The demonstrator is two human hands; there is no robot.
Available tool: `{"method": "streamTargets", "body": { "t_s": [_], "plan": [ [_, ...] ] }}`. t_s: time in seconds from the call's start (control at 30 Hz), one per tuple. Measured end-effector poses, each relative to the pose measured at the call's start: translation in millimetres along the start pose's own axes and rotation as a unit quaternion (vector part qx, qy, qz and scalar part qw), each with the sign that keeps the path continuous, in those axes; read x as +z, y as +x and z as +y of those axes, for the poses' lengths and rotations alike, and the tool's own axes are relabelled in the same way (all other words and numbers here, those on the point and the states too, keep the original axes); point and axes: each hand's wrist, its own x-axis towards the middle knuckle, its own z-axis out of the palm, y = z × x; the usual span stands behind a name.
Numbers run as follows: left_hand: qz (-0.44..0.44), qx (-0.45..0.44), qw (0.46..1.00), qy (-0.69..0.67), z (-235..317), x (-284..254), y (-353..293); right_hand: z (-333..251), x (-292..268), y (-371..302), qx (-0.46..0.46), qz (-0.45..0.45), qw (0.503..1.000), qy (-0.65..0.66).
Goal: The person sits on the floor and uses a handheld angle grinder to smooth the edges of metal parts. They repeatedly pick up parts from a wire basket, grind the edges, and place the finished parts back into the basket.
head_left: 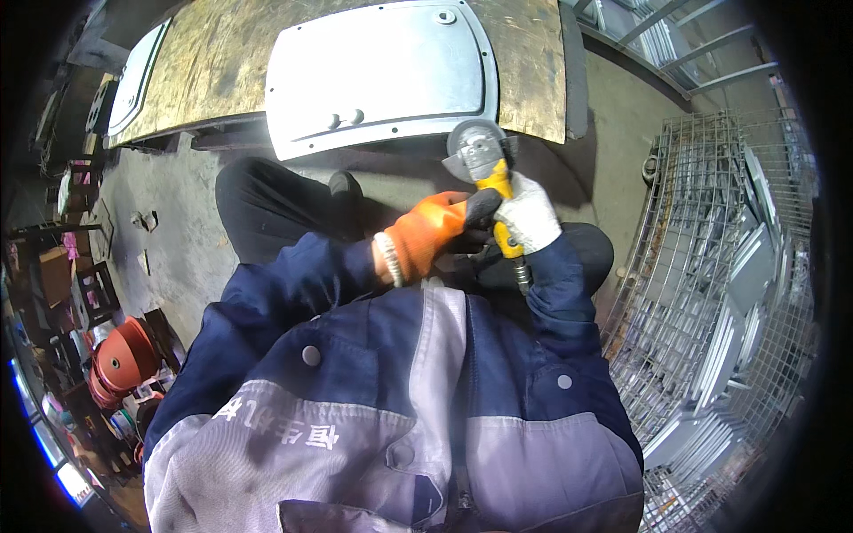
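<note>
In my lap I hold a yellow angle grinder (507, 242) with a grey guard and disc (476, 147) at its far end. My right hand (530, 216), in a white glove, is wrapped round its body from the right. From the left, my left hand (428, 233), in an orange glove with dark fingertips, closes against the same tool; part of its grip is hidden. Just beyond the disc lies a pale metal panel (382, 67) with rounded corners. Two small knobs (345, 118) stand on its near left part, and a round fitting (444, 16) sits at its far right corner.
The panel rests on a worn wooden bench (533, 71) and overhangs its front edge. Another pale panel (138, 75) lies at the bench's left end. Wire mesh cages (662, 240) with stacked grey plates stand on the right. At the lower left are reddish bowl-shaped containers (123, 360).
</note>
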Motion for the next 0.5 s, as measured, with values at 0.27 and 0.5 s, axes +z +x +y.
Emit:
{"method": "streamTargets", "body": {
  "t_s": [0.27, 0.5],
  "plan": [
    [-0.177, 0.032, 0.977, -0.117, -25, -44, 68, -13, -70, -39, -0.017, 0.075, 0.976, 0.205],
    [0.04, 0.04, 0.949, -0.311, 29, -60, 64, -5, -97, -61, -0.122, 0.036, 0.924, 0.361]
  ]
}}
